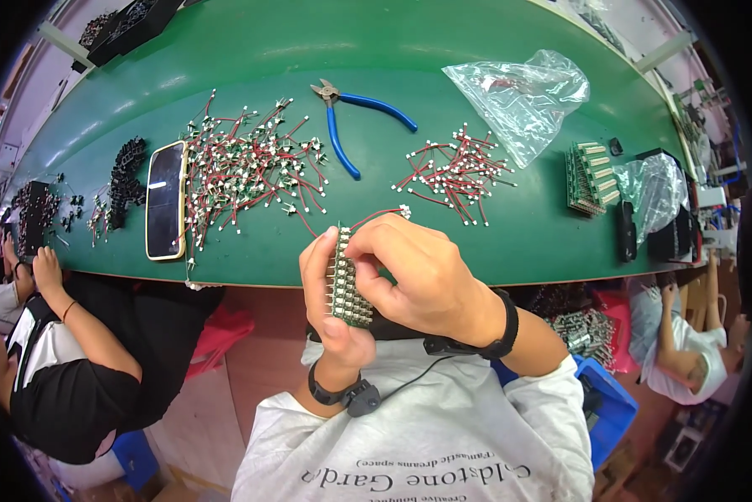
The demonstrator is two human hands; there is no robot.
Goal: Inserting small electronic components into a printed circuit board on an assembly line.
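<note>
Upright in my left hand (330,301) is a green circuit board panel (350,289) lined with rows of small white connectors; the fingers are closed around its left side and lower end. My right hand (422,263) is pinched at the panel's upper right edge. From that pinch a short red wire lead (376,216) runs up to a white plug, though the fingertips hide its other end. Beyond my hands lie a big pile of red wire leads (250,163) with white plugs and a smaller pile of similar leads (460,171).
Blue-handled cutters (342,125) lie between the piles, and a phone (167,201) is left of the big one. A clear plastic bag (526,100) and stacked green boards (591,180) are on the right. People sit at both sides; a blue bin (610,410) stands at my right.
</note>
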